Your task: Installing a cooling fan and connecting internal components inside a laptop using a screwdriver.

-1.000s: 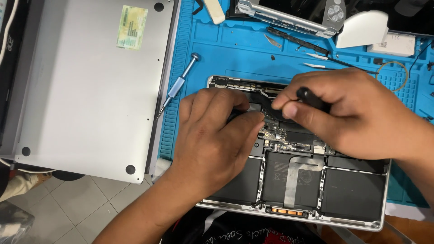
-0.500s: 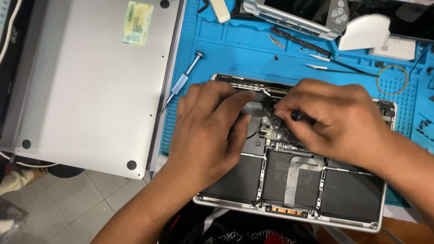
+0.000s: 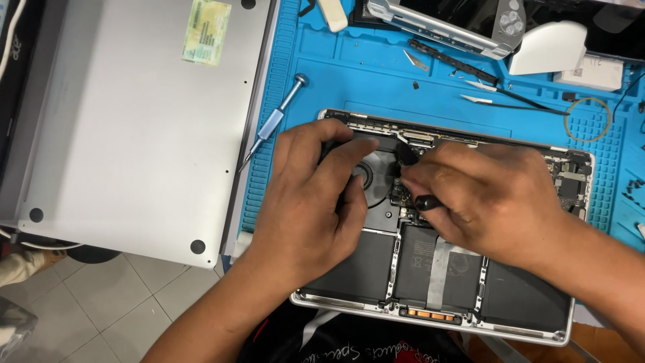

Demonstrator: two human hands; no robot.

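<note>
Over the middle of the opened laptop [image 3: 440, 269], both hands meet above the circuit board. The right hand [image 3: 487, 202] is curled tight around a black-handled tool [image 3: 430, 202], only the butt end of which pokes out beneath the fingers; its tip is buried under the knuckles, so I cannot tell what it touches. The left hand [image 3: 312, 202] lies flat and loosely spread on the machine, fingers bent over the round black fan [image 3: 376, 181], holding nothing that I can see. Between the two hands a small patch of board and connectors shows, too cramped to read clearly. Below them the dark battery cells [image 3: 437, 275] lie exposed in the silver shell, whose near edge hangs off the bench toward the person's lap. The laptop sits on a blue ridged work mat [image 3: 376, 74]. Just left of the left hand, a blue-handled screwdriver [image 3: 272, 124] lies slantwise on the mat's edge. Further left rests the silver bottom cover [image 3: 121, 134], a greenish sticker [image 3: 206, 31] near its top, cut off by the frame. Along the far edge lie a white plastic piece [image 3: 547, 47], a thin black strip [image 3: 457, 64] and a brownish rubber band [image 3: 588, 119], with other parts there only half in view.
</note>
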